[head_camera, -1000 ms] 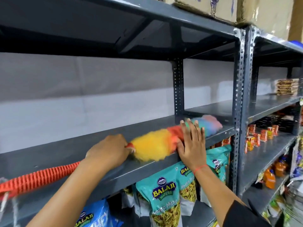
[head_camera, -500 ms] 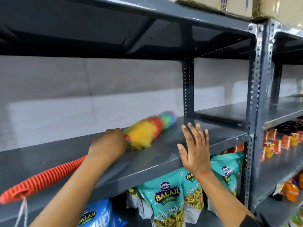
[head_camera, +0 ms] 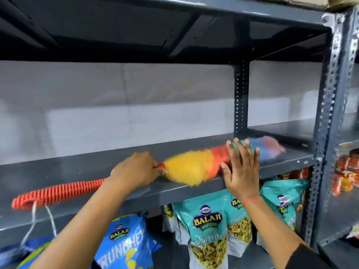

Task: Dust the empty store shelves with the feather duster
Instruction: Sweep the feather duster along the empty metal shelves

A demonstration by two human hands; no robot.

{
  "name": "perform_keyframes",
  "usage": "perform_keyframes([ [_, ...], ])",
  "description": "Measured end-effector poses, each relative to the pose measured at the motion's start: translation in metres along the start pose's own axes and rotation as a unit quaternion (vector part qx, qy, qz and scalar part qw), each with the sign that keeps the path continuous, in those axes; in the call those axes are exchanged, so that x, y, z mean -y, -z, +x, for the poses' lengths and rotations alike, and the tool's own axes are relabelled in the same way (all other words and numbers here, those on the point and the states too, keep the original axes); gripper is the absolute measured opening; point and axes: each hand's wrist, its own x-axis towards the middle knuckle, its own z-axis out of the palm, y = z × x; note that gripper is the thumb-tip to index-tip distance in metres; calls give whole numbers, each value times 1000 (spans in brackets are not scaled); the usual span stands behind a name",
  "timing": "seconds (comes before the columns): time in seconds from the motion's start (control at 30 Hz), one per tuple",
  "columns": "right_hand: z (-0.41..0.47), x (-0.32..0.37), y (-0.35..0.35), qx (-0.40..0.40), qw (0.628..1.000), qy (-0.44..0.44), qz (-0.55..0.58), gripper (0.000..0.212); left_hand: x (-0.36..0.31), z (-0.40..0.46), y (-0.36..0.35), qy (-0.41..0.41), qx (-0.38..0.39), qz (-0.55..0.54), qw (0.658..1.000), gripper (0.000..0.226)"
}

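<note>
Your left hand [head_camera: 134, 171] is clamped on the duster [head_camera: 194, 167] right at the head for control; the fluffy head lies on the empty shelf [head_camera: 77, 167]. Your right hand [head_camera: 241, 169], fingers spread flat, holds nothing, likely bracing at the shelf's front edge.

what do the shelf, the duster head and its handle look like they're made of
Shelf: likely painted steel, grey with a soft sheen, carried on perforated uprights. Duster head: fluffy, brightly dyed fibres, probably synthetic rather than real feathers; blurred. Handle, gripped by the left hand: orange ribbed plastic, by its look.
</note>
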Motion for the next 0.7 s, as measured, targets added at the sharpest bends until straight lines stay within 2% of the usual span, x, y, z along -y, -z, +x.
perform_keyframes([
  [0.07,0,1,-1,-14,1000,4,1,55,7,-6,7,26,-44,23,998,33],
  [0.17,2,7,0,-47,999,-13,24,51,17,-18,17,56,-120,54,990,38],
  [0.23,6,25,-2,-61,996,-10,57,51,23,-30,20,50,-95,32,994,36],
  [0.33,12,61,-5,-51,995,48,66,55,39,-44,27,70,-39,39,996,27],
  [0.47,16,76,-5,-33,997,47,58,61,59,-51,42,117,-99,54,987,34],
  [0.6,15,76,-3,-22,998,36,49,62,73,-74,45,126,-63,0,990,51],
  [0.7,13,96,-1,-24,997,19,74,62,101,-82,48,154,-82,14,985,36],
])
